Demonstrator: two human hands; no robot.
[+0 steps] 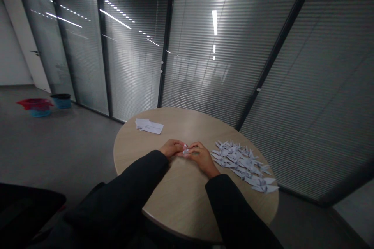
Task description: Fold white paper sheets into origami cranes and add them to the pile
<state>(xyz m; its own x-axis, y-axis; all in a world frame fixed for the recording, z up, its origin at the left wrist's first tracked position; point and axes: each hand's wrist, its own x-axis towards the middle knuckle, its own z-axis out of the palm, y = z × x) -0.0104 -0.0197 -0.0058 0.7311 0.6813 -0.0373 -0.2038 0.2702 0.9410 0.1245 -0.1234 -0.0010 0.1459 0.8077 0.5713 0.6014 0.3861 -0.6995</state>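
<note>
My left hand (172, 148) and my right hand (200, 156) meet over the middle of a round wooden table (181, 198). Both pinch a small folded piece of white paper (185, 149) between their fingertips, just above the tabletop. The fingers of both hands are closed on it. To the right of my right hand lies a spread of several folded white paper cranes (244, 165). A small stack of flat white paper sheets (149, 126) lies at the table's far left edge. Black sleeves cover both forearms.
Glass walls with closed blinds (222, 46) stand right behind the table. On the grey floor at the far left sit a red basin (34, 104) on a blue one and a blue bucket (62, 101). A dark chair (26, 206) is at the lower left.
</note>
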